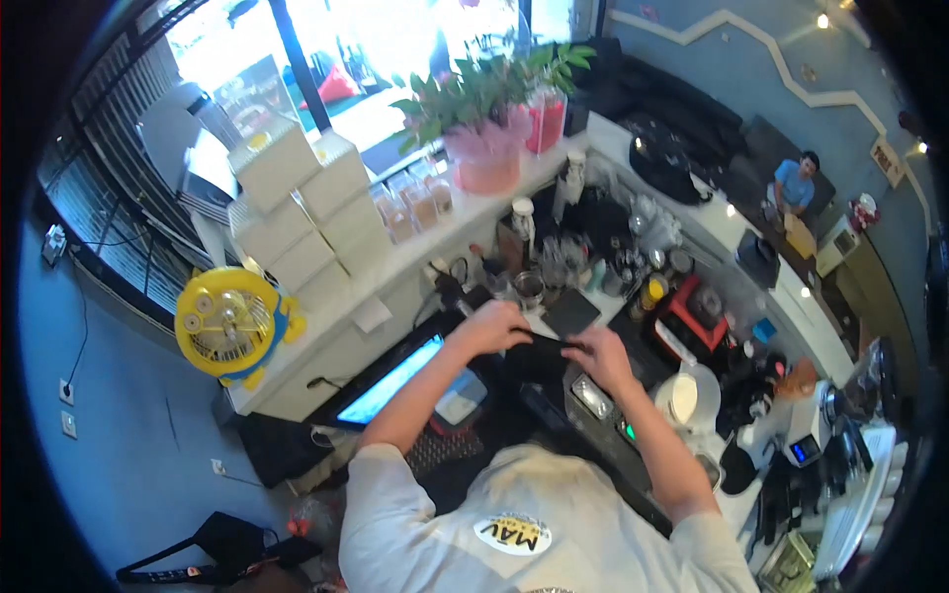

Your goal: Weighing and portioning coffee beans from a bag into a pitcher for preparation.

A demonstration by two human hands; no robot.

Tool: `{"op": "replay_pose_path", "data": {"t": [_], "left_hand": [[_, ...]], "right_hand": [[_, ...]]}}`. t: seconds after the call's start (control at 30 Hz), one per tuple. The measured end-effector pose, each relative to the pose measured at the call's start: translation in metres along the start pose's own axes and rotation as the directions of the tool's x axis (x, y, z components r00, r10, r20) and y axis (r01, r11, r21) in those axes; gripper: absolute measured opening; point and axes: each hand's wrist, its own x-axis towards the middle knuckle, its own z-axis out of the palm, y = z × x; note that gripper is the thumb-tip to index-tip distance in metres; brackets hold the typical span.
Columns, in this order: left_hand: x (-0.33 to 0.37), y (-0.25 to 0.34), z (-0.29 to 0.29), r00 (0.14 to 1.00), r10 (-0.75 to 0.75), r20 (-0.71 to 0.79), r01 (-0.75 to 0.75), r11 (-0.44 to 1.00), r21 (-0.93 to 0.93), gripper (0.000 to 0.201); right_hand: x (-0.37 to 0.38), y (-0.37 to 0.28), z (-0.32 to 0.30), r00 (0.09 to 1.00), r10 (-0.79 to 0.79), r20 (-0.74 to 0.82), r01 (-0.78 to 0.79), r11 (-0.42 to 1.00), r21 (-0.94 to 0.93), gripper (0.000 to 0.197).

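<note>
While a thin black strip [547, 342] stretches between them above the dark counter [554, 395], your left hand [494, 324] and right hand [596, 356] each pinch one end. Left of you, a lit screen [400, 381]; right, a white pitcher [689, 397].

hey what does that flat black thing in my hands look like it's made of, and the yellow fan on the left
The flat black rectangular item between the left hand and right hand looks matte, perhaps plastic or paper; it is too small to tell. The round yellow fan looks like glossy moulded plastic, with a smooth bright sheen.
</note>
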Motion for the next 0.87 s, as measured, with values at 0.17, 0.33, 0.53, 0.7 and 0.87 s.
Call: {"op": "replay_pose_path", "data": {"t": [0.17, 0.33, 0.53, 0.7, 0.87], "left_hand": [[-0.052, 0.063, -0.022, 0.983, -0.184, -0.027, 0.184, 0.983, 0.018, 0.022], [-0.113, 0.15, -0.02, 0.824, -0.562, 0.079, 0.555, 0.827, 0.091, 0.023], [-0.209, 0.189, 0.054, 0.779, -0.612, 0.136, 0.626, 0.774, -0.102, 0.026], [-0.244, 0.215, 0.069, 0.713, -0.683, 0.161, 0.699, 0.711, -0.08, 0.022], [-0.266, 0.199, 0.12, 0.652, -0.731, 0.202, 0.737, 0.673, 0.056, 0.031]], "right_hand": [[-0.013, -0.028, -0.006, 0.971, -0.231, 0.066, 0.226, 0.971, 0.079, 0.018], [-0.045, -0.066, 0.008, 0.911, -0.373, 0.173, 0.331, 0.915, 0.23, 0.017], [-0.101, -0.04, 0.06, 0.9, -0.321, 0.296, 0.201, 0.906, 0.373, 0.015], [-0.14, -0.041, 0.1, 0.849, -0.309, 0.429, 0.071, 0.87, 0.487, 0.017], [-0.147, -0.045, 0.155, 0.752, -0.361, 0.552, 0.042, 0.862, 0.506, 0.018]]}}
